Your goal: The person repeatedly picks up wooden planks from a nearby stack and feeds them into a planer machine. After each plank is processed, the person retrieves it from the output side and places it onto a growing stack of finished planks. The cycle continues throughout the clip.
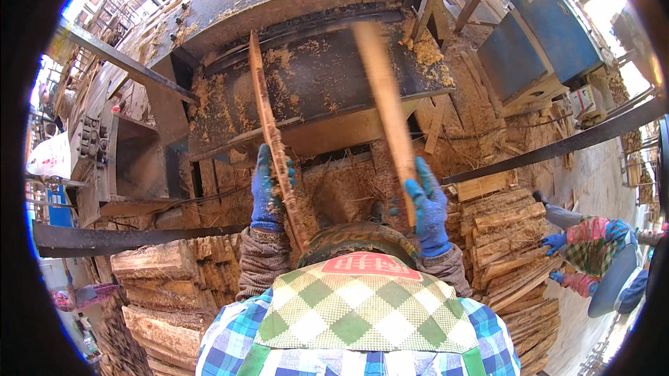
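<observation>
My left hand (267, 191), in a blue glove, is closed around a narrow, rough-edged wooden strip (262, 97). The strip's far end lies over the dark metal machine bed (320, 76), and its near end reaches back toward my body. In my right hand (428, 210), also blue-gloved, is a paler wooden strip (385, 94), smeared by motion. It slants away from me, its far end above the right part of the bed. Part of the right hand's grip is hidden by the wood. Sawdust is scattered over the bed.
Stacked rough boards stand at my left (164, 292) and right (509, 236). Dark metal bars (557, 142) reach in from both sides. A button panel (93, 140) is at left, a blue cabinet (512, 52) at far right. A gloved co-worker (599, 254) bends beside the right stack.
</observation>
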Demonstrator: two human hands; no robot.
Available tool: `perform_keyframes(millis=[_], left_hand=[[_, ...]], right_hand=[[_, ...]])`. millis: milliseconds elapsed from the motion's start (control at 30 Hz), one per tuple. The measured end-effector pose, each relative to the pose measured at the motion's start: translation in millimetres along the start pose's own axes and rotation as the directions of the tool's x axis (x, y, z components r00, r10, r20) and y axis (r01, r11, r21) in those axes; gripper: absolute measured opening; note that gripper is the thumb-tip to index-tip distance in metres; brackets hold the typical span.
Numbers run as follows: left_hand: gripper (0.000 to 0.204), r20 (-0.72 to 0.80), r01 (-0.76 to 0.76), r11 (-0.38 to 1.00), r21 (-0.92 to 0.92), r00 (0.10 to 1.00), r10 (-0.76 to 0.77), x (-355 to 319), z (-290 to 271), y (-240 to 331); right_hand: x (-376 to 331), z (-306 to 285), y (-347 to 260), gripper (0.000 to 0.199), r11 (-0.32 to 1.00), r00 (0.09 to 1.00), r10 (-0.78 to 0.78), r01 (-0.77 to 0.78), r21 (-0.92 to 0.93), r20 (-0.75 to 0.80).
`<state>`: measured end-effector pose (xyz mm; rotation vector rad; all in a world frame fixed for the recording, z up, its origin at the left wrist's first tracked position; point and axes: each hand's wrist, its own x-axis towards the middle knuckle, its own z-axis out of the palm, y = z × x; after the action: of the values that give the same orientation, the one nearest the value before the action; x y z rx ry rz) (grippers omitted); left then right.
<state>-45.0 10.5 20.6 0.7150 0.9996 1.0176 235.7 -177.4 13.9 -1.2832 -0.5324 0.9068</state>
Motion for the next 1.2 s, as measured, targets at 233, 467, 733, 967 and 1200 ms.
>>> perform_keyframes(millis=[233,467,733,967,1200], left_hand=[[0.089,-0.195,0.02,0.955,0.297,0.98,0.04,32.8,1.6,-26.1],[0.077,-0.086,-0.006,0.968,0.25,0.996,0.028,71.3,6.4,-45.6],[0.062,-0.13,0.035,0.999,-0.02,0.991,-0.038,64.6,6.2,-50.0],[0.059,-0.175,-0.01,0.996,0.088,0.984,0.025,67.7,-11.8,-64.8],[0.05,-0.199,0.014,0.977,0.212,0.98,0.029,47.8,4.2,-54.0]], right_hand=[[16.1,-1.0,-24.9,0.053,0.971,0.997,-0.082,0.078,-0.226,-0.008],[55.7,39.2,-54.0,0.061,0.995,0.993,0.102,-0.102,0.012,0.058],[71.9,36.1,-50.1,0.057,0.992,0.991,0.125,-0.126,0.014,0.049],[130.6,47.5,-21.6,0.04,0.757,0.906,-0.423,0.343,-0.556,-0.018],[249.8,93.3,-18.9,0.038,0.536,0.772,-0.635,0.415,-0.735,-0.027]])
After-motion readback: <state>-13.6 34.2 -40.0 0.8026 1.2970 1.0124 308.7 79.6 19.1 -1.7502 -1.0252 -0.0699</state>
